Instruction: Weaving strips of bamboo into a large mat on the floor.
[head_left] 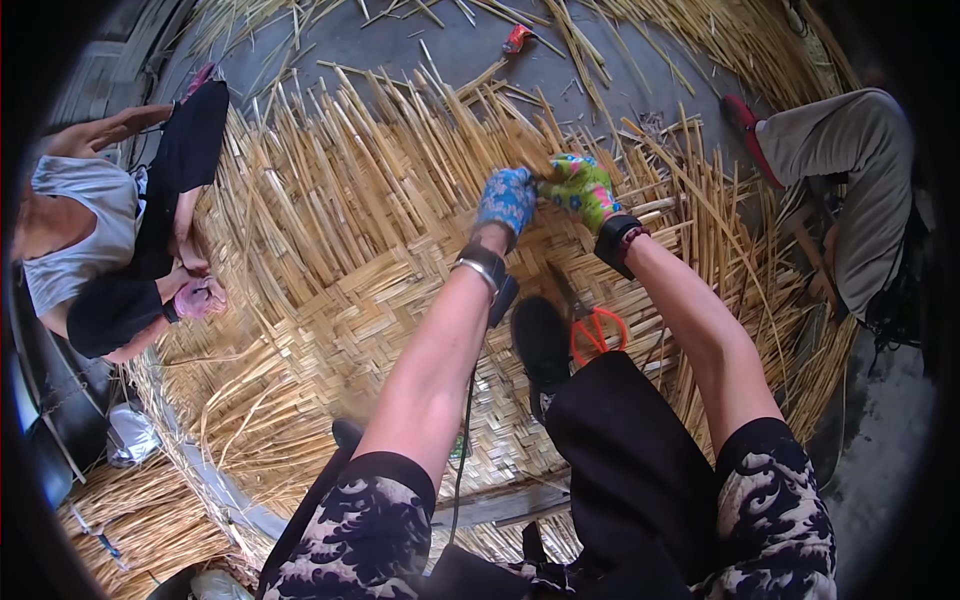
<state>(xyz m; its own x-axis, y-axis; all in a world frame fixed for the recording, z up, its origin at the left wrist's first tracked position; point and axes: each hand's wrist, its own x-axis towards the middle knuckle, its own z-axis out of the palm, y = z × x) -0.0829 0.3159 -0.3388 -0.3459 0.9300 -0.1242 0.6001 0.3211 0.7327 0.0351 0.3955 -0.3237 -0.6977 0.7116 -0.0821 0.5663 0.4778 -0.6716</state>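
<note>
Spread out in front of me is a mat of flat straw-coloured reed strips (350,310), woven in the middle, with long loose ends fanning out at its far edge. My left hand (507,198), in a blue flowered glove, is closed over a strip at that edge. Right beside it, my right hand (583,188), in a green flowered glove, is also closed, on a blurred brownish reed strip (532,150) between the two hands. The gloves hide most of the fingertips. Both hands nearly touch.
Orange-handled scissors (598,335) lie on the mat beside my black shoe (540,340). A co-worker (85,220) sits at the left edge; another person's trousered leg (840,150) is at right. A red packet (517,38) and loose reeds lie on the grey floor beyond.
</note>
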